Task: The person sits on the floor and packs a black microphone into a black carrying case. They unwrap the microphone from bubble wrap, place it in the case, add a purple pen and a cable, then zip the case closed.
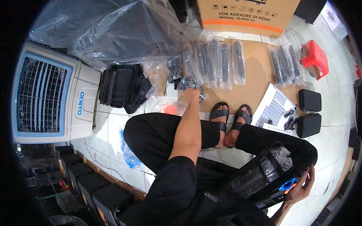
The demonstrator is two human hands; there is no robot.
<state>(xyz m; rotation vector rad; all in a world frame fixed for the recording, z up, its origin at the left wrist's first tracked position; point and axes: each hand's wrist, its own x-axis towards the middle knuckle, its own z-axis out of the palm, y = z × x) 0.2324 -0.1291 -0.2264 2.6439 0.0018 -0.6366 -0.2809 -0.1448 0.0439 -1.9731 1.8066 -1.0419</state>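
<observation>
My left hand (192, 94) reaches out to a clear plastic bag of dark items (190, 83) at the edge of the cardboard. Its fingertips are hidden at the bag, so their grip does not show. Across my right thigh lies an open black case (245, 180). In it are a bubble-wrapped piece (278, 160) under black straps and a blue ring-shaped part (287, 184) with an orange part beside it. My right hand (299, 190) is at the case's right edge, next to the blue ring, its fingers stretched out and apart.
Bubble-wrapped black microphones (225, 66) lie in rows on flat cardboard (256, 75). Black pouches (122, 86) are stacked at left beside an air cooler (45, 94). At right are two black cases (310, 100), printed sheets (273, 105), small cables (289, 122) and a red stool (315, 60).
</observation>
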